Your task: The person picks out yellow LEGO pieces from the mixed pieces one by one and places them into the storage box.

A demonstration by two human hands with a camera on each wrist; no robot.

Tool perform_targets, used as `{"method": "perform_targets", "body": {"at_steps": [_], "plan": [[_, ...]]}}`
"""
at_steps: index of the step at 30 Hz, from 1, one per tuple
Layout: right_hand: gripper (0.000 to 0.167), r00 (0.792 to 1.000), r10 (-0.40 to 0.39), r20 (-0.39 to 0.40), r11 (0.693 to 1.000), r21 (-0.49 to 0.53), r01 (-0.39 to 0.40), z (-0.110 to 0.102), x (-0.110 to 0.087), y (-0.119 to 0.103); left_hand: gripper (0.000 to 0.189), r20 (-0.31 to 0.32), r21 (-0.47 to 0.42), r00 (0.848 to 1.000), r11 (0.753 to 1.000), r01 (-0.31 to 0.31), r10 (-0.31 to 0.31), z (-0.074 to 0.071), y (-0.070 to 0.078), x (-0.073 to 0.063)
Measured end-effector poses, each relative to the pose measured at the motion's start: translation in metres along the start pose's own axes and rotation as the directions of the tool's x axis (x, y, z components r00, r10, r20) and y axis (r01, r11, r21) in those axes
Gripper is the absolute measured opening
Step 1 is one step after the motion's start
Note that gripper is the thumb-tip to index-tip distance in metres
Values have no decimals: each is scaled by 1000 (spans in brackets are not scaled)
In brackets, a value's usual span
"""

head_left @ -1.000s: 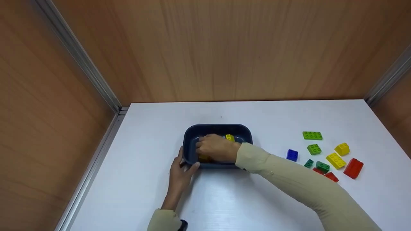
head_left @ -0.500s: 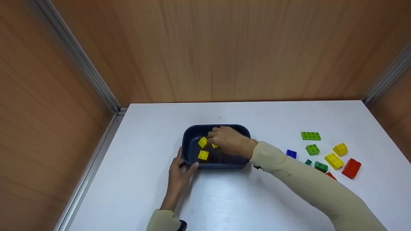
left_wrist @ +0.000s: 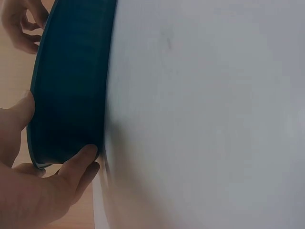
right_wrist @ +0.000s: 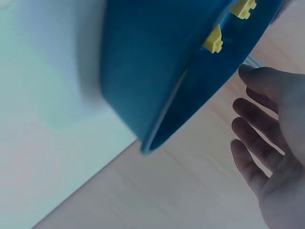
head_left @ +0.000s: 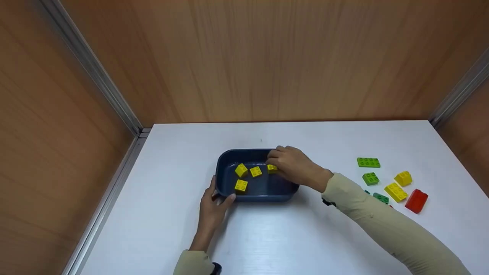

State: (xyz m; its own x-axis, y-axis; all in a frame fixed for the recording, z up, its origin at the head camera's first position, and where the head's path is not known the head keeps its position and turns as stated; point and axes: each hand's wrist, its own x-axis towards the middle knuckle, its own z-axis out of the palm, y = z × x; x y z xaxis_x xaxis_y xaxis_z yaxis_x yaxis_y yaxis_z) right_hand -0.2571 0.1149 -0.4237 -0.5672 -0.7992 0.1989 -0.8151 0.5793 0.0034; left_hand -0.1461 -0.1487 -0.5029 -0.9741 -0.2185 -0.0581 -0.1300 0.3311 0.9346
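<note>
A dark blue rectangular plastic tray [head_left: 263, 198] sits mid-table with several yellow toy bricks inside. One yellow brick [head_left: 241, 185] lies near its front left, two others toward the middle, and another is partly hidden under my right hand. My left hand [head_left: 212, 212] holds the tray's front left corner, thumb and fingers against its walls, as the left wrist view [left_wrist: 43, 186] also suggests. Over the tray's right side hovers my right hand [head_left: 292, 164]. In the right wrist view its fingers [right_wrist: 257, 143] are spread and loosely bent beyond the rim, with nothing between them.
On the table's right lie a long lime green brick [head_left: 368, 162], a smaller lime brick [head_left: 370, 178], yellow bricks [head_left: 396, 192], dark green ones [head_left: 381, 198] and a large red one [head_left: 416, 201]. The right sleeve covers part of this group. Wooden panels [head_left: 259, 61] stand behind and at the sides.
My right hand has moved from the tray's left part to its right side and lifted, uncovering the yellow bricks. The left hand stays on the corner. The sleeve now hides the blue brick.
</note>
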Motion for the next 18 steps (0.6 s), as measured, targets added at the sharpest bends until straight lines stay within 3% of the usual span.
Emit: {"method": "perform_targets", "body": {"at_steps": [18], "plan": [[36, 985, 155, -81, 988, 17, -154, -7, -56, 26, 86, -7, 14, 1000, 1000, 6, -6, -1, 0, 0]]}}
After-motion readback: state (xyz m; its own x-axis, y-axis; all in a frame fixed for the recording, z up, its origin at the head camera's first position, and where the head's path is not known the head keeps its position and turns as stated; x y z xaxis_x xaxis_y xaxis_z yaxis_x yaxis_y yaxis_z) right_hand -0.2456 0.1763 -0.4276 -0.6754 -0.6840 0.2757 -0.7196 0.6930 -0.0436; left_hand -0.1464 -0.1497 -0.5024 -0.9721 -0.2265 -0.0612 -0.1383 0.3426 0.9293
